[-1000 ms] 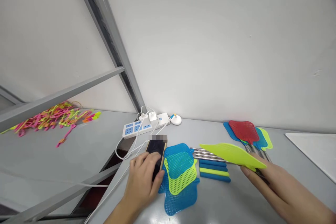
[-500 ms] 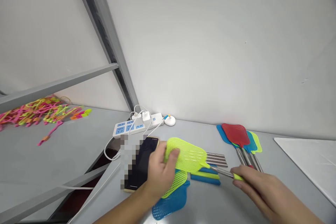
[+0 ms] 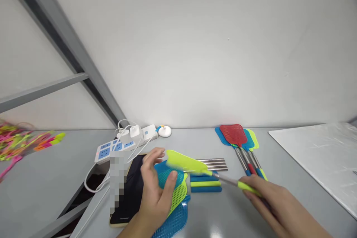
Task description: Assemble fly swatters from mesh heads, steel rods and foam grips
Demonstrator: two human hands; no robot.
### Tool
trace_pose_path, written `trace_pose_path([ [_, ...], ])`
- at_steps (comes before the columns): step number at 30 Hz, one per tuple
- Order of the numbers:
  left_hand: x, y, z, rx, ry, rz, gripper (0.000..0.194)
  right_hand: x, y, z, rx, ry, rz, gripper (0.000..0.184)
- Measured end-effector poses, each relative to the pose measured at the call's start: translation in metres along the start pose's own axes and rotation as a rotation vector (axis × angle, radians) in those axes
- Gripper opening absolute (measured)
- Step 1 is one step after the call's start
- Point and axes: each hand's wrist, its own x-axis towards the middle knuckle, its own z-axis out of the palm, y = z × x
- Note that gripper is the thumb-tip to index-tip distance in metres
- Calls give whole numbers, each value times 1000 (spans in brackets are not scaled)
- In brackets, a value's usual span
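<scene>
A yellow-green fly swatter point(image 3: 185, 161) is held by its handle in my right hand point(image 3: 264, 197), its head tilted nearly edge-on and a little blurred. My left hand point(image 3: 156, 189) is open beside that head, thumb and fingers apart, with nothing in it. Beneath lie loose swatter heads: a blue one point(image 3: 171, 221) and a yellow-green perforated one point(image 3: 178, 193), with more blue behind my left hand. Blue and yellow-green handle grips point(image 3: 205, 183) and several metal rods point(image 3: 214, 164) lie under and behind the held swatter.
Several swatters with red, blue and yellow-green heads point(image 3: 234, 134) are piled at the right. A black phone point(image 3: 129, 193), a white power strip point(image 3: 111, 148) with cables and a round white device point(image 3: 165, 131) are at the left. White sheeting point(image 3: 315, 156) lies far right; colourful pieces point(image 3: 16, 145) far left.
My left hand has let go of the swatter's head and opened. The head has turned from facing me to nearly edge-on. The view has shifted to the right.
</scene>
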Motion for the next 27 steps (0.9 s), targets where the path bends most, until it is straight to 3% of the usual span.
trace_pose_path([
  [3,-9,-6,3,124,22,278,51,-24,24,-1,-33,243,155,30],
  [6,-18,-3,6,283,-164,354,47,-41,52,3,-118,396,417,35],
  [9,-24,1,11,397,-312,399,37,-44,70,9,-200,419,616,37],
  [13,-28,1,18,441,-412,440,33,-31,69,15,-303,367,762,41],
  [19,-26,-3,18,468,-413,464,31,-18,52,11,-272,186,818,46],
  [27,-26,-3,18,487,-423,462,32,-12,49,14,-222,205,716,41],
])
